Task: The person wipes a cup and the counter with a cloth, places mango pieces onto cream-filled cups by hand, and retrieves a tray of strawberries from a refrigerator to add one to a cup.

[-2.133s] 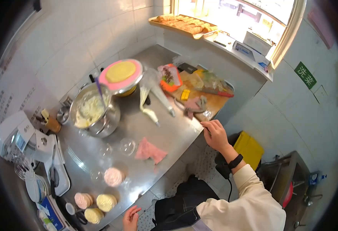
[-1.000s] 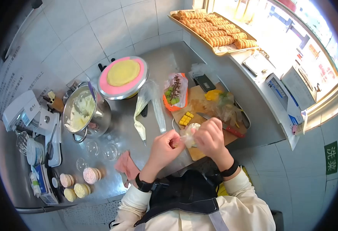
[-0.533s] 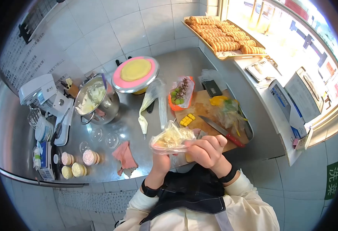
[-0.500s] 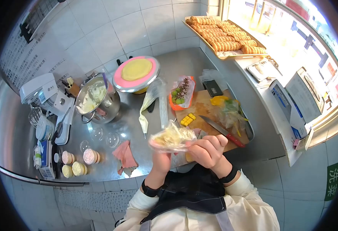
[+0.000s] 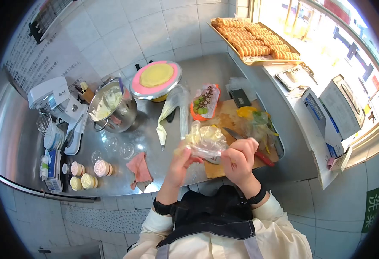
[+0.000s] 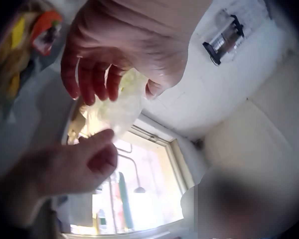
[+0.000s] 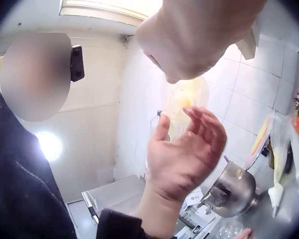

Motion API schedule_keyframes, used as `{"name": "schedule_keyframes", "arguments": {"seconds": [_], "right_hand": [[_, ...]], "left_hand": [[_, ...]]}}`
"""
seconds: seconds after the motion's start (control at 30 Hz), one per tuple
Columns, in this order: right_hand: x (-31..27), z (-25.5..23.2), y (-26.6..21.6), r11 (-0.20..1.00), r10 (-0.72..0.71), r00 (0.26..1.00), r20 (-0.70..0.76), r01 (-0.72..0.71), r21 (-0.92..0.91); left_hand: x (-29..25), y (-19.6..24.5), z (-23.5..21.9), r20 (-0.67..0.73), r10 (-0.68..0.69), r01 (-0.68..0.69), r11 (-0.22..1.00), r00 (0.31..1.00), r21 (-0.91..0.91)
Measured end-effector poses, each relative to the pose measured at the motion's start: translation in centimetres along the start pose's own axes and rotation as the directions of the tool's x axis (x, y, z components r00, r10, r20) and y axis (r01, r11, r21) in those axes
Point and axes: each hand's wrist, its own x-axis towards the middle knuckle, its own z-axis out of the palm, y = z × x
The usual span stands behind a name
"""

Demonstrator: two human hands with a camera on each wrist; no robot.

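A clear, crinkled plastic bag (image 5: 207, 140) with pale yellow stuff in it hangs between the two hands, over the near left part of the cutting board. My right hand (image 5: 239, 159) pinches its lower right edge with curled fingers. At its left side is my left hand (image 5: 180, 166), thumb and fingers apart and loosely bent. The left wrist view has that left hand (image 6: 127, 50) above, fingers around the bag (image 6: 117, 107), the right hand (image 6: 65, 167) below. In the right wrist view the left hand (image 7: 187, 159) faces the bag (image 7: 184, 94), beneath the right hand (image 7: 194, 40).
On the steel table stand a mixing bowl (image 5: 124, 114), a cake turntable (image 5: 155, 80), a piping bag (image 5: 162, 125), a pink cloth (image 5: 140, 168) and several cream-topped cups (image 5: 103, 168). A red-handled knife (image 5: 265, 158) lies on the board (image 5: 215, 171). Pastries (image 5: 254, 41) fill a windowsill tray.
The bag has shifted a little right and up and its shape has changed. My left hand has come from beneath it to its left side, fingers now in sight. The right hand still pinches it.
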Motion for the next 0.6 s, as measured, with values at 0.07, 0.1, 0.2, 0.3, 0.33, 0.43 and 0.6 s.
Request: {"name": "schedule_keyframes", "arguments": {"seconds": [0.07,0.1,0.2,0.3,0.33,0.43,0.6], "right_hand": [[0.0,-0.1,0.1,0.998,0.052,0.998,0.017,-0.053,0.020],[0.3,0.3,-0.1,0.966,0.191,0.981,0.039,-0.195,0.169],[-0.9,1.0,0.5,0.804,0.389,0.904,0.177,-0.427,0.415],[-1.8,0.6,2.0,-0.476,0.417,0.467,0.780,-0.618,0.625],[-2.0,0.7,2.2,-0.481,0.415,0.464,0.783,-0.618,0.621],[-2.4,1.5,2.8,-0.735,0.333,0.357,0.873,-0.481,0.477],[-1.5,2.0,2.6,-0.832,0.332,0.433,0.838,-0.284,0.476]], "left_hand": [[0.7,-1.2,1.1,-0.132,0.165,-0.161,0.986,0.977,0.036],[1.0,-1.6,1.5,-0.259,0.328,-0.314,0.945,0.908,0.094],[0.8,-0.6,0.7,-0.084,0.068,-0.072,0.996,0.994,-0.044],[0.7,-1.4,-1.2,-0.117,-0.185,0.123,0.906,0.976,-0.405],[0.5,-1.5,-1.1,-0.122,-0.187,0.123,0.906,0.975,-0.406],[0.4,-1.1,-0.6,0.187,-0.006,0.158,0.567,0.982,-0.809],[-0.5,-1.5,1.8,0.337,0.057,0.301,0.328,0.940,-0.895]]}}
